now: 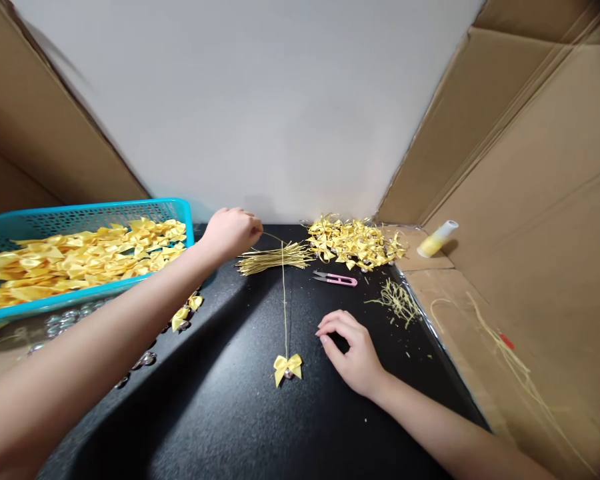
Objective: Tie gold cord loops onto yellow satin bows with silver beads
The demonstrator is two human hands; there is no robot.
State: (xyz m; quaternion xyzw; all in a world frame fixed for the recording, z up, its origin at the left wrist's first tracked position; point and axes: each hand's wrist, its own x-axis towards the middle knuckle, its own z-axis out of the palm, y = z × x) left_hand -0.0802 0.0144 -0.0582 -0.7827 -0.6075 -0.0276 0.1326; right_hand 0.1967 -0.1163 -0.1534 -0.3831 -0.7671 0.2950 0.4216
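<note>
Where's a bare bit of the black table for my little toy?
The black table looks bare nearer than the single bow, between the left forearm and right forearm. Another patch lies between the left forearm and the string. The back is crowded with gold strands, piled bows and pink snips; the left, with the blue basket.

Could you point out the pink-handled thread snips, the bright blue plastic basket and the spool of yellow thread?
Pink-handled metal thread snips (349, 281): head view, on the handle.
Bright blue plastic basket (189, 223): head view, on its rim.
Yellow thread spool (433, 244): head view, on the wound thread.
</note>
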